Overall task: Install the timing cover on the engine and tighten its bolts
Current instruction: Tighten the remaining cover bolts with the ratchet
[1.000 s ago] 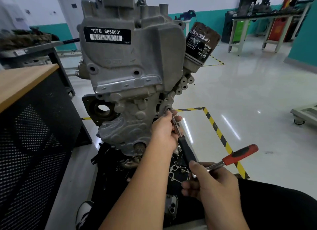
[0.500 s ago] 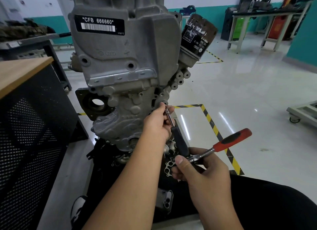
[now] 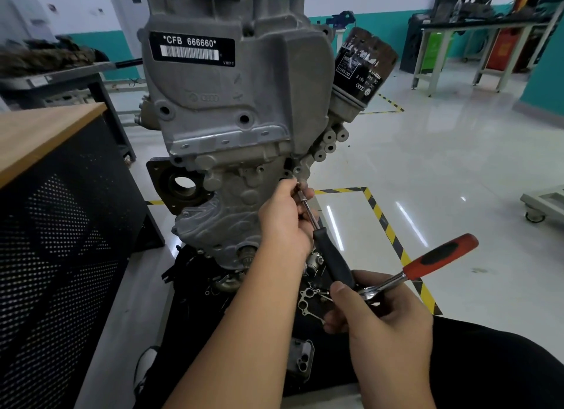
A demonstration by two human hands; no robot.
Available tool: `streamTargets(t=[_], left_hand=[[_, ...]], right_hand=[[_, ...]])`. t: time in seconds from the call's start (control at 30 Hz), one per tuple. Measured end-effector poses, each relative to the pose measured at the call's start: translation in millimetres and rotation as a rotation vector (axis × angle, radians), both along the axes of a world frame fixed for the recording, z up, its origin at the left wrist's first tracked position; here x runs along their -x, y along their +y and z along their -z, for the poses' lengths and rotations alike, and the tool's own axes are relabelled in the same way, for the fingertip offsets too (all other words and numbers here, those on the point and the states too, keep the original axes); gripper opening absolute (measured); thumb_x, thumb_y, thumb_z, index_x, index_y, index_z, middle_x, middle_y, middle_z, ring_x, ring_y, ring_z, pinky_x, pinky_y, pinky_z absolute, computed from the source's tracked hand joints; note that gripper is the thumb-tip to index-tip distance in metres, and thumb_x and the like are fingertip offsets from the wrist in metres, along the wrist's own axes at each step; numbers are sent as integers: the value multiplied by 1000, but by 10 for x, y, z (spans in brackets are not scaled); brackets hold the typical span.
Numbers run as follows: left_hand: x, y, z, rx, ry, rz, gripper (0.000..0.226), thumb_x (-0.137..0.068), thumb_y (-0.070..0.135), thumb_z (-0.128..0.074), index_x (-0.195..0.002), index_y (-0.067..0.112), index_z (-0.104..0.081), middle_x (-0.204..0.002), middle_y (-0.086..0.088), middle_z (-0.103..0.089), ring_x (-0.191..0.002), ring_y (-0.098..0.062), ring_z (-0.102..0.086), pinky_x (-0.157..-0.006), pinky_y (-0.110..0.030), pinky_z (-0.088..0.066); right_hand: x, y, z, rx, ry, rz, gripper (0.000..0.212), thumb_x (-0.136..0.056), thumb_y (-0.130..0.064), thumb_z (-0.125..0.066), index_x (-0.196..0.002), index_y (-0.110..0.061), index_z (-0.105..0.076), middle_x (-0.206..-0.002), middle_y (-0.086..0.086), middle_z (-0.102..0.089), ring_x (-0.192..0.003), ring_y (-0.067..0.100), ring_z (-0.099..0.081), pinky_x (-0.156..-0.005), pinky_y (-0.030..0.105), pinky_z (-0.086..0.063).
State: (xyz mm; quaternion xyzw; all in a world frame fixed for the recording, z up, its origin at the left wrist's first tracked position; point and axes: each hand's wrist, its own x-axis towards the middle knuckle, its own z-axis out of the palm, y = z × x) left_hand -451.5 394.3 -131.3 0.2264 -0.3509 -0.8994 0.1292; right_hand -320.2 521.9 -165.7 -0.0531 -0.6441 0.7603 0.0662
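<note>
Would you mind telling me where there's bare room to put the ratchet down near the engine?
Free: the wooden benchtop left of the engine, and the floor inside the yellow-black tape to its right. Crowded: the dark base below the engine, littered with a gasket and small parts, both hands working above.

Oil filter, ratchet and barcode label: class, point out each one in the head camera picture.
oil filter (image 3: pixel 364 70): head view, on its black canister side.
ratchet (image 3: pixel 439 256): head view, on the red and black grip.
barcode label (image 3: pixel 191 49): head view, on the middle of the black plate.
</note>
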Motion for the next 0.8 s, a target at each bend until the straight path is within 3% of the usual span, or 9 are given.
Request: streamTargets(t=[0.13, 0.33, 0.6, 0.8], left_hand=[[-34, -54, -76, 49, 36, -18, 20, -96, 15, -58, -79, 7, -64, -62, -4, -59, -38, -6, -34, -41, -17, -31], [-6, -61, -120, 123, 35, 39, 19, -96, 14, -57, -82, 5, -67, -57, -7, -60, -33, -5, -36, -37, -16, -30], [-7, -7, -76, 76, 42, -70, 26, -95, 6, -59, -115, -7, -67, -92, -14, -66, -38, -6, -48, -42, -18, -35], [-5, -3, -90, 107, 20, -101, 31, -95, 6, -60, -120, -12, -65, -93, -19, -62, -37, -8, -49, -40, -14, -37]], right_hand=[[-25, -20, -14, 42, 15, 0, 19, -79, -2, -81, -89, -14, -70, -57, 14, -67, -44, 28, -66, -45, 28, -55], [-51, -65, -10, 65, 19, 35, 22, -77, -8, -85, -91, -10, -69, -57, 14, -67, -43, 29, -66, -45, 36, -57], [-73, -69, -20, 66, 28, 20, 19, -78, -7, -85, -88, -10, -69, -56, 14, -66, -42, 29, -64, -43, 31, -54], [-84, -57, -56, 91, 23, 2, 22, -76, -12, -85, -91, -9, -69, -55, 14, -65, -42, 28, -65, -45, 35, -56]])
